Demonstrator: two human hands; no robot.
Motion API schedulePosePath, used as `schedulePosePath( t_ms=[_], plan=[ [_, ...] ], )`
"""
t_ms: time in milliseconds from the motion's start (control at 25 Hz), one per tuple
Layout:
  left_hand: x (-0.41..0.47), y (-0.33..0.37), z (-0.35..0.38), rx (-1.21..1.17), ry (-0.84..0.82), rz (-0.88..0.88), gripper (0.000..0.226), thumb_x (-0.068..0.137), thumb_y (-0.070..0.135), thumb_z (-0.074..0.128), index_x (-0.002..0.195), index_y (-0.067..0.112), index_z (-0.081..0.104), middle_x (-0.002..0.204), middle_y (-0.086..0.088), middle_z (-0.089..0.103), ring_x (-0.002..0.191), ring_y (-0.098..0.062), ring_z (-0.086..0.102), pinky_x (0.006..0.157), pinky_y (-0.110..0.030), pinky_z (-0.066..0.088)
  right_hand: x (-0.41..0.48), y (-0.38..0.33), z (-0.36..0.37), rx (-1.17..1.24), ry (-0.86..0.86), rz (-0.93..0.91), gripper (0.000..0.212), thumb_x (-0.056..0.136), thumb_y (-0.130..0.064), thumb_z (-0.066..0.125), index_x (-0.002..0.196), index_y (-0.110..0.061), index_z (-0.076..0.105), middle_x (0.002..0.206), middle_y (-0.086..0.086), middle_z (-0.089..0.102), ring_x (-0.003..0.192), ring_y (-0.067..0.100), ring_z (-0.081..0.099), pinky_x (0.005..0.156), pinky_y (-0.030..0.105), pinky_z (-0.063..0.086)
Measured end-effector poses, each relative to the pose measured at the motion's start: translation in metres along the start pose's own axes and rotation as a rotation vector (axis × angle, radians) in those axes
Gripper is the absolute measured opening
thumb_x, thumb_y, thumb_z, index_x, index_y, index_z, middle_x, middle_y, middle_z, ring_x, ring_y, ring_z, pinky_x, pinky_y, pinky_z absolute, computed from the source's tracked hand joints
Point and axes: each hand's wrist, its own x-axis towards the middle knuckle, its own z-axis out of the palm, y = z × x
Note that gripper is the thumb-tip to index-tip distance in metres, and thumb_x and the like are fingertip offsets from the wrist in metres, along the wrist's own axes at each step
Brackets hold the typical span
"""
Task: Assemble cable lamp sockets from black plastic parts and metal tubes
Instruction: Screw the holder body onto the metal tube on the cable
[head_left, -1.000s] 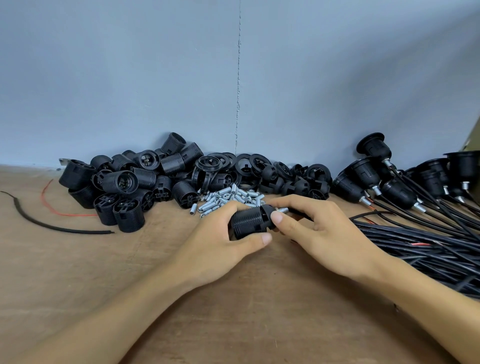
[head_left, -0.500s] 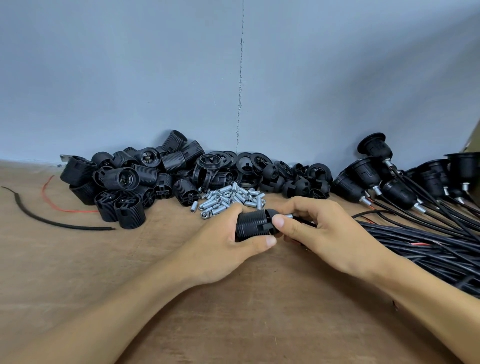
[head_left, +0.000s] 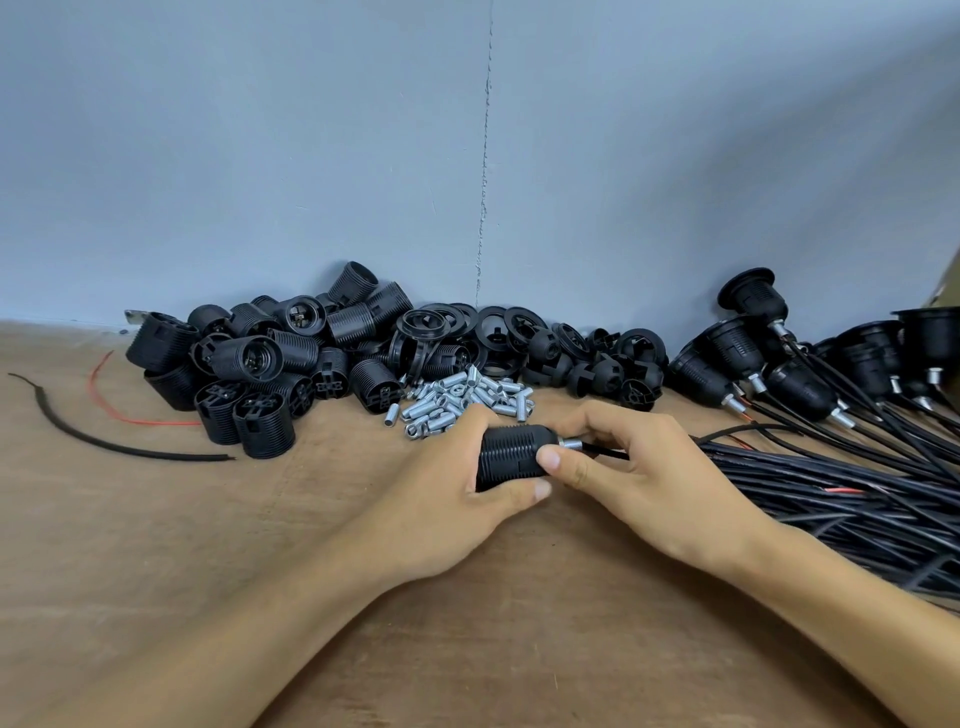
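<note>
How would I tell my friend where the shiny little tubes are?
Find the crack running down the blue-grey wall. Below it, on the wooden table, a heap of metal tubes lies before the black plastic parts, just behind the left hand. It is the only loose silver pile among black pieces.

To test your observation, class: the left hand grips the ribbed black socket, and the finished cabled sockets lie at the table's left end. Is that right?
Not quite. The head view shows the left hand gripping the ribbed black socket, but the finished cabled sockets lie at the table's right end.
</note>
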Motion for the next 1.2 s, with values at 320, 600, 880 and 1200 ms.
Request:
schedulePosePath(
  t_ms=[320, 600, 880, 1200],
  plan=[
    [0.002, -0.005, 0.005, 0.124, 0.228, 0.091, 0.037, 0.079, 0.031, 0.081, 0.109, 0.037, 0.06, 0.105, 0.02, 0.061, 0.101, 0.004, 0.054, 0.086, -0.011, 0.04, 0.007, 0.009, 0.001, -0.25, -0.018, -0.035, 0.027, 0.092, -0.044, 0.063, 0.118, -0.036, 0.066, 0.108, -0.021, 0.068, 0.102, -0.004, 0.059, 0.088, 0.016, 0.045],
    [0.004, -0.003, 0.011, 0.21, 0.228, 0.059, 0.034, 0.078, 0.05, 0.077, 0.109, 0.043, 0.064, 0.099, 0.019, 0.052, 0.091, 0.002, 0.052, 0.078, -0.018, 0.042, 0.025, 0.009, 0.012, -0.245, 0.113, 0.055, 0.014, 0.096, -0.032, 0.06, 0.102, -0.032, 0.072, 0.099, -0.02, 0.069, 0.096, -0.003, 0.06, 0.084, 0.01, 0.043],
    [0.006, 0.0, 0.008, 0.207, 0.207, -0.001, 0.042, 0.078, 0.056, 0.076, 0.117, 0.044, 0.064, 0.1, 0.016, 0.058, 0.095, -0.004, 0.053, 0.081, -0.026, 0.046, 0.096, 0.003, 0.031, -0.475, 0.287, 0.154, 0.023, 0.095, -0.029, 0.058, 0.113, -0.021, 0.069, 0.108, 0.001, 0.067, 0.099, 0.024, 0.064, 0.084, 0.038, 0.051],
    [0.008, -0.007, 0.005, 0.133, 0.196, -0.054, 0.042, 0.076, 0.05, 0.081, 0.113, 0.039, 0.063, 0.105, 0.02, 0.062, 0.093, 0.002, 0.053, 0.072, -0.01, 0.035, 0.152, 0.02, 0.024, -0.764, 0.246, 0.266, 0.031, 0.097, -0.036, 0.053, 0.111, -0.015, 0.071, 0.117, 0.01, 0.058, 0.099, 0.035, 0.06, 0.079, 0.036, 0.039]
  ],
)
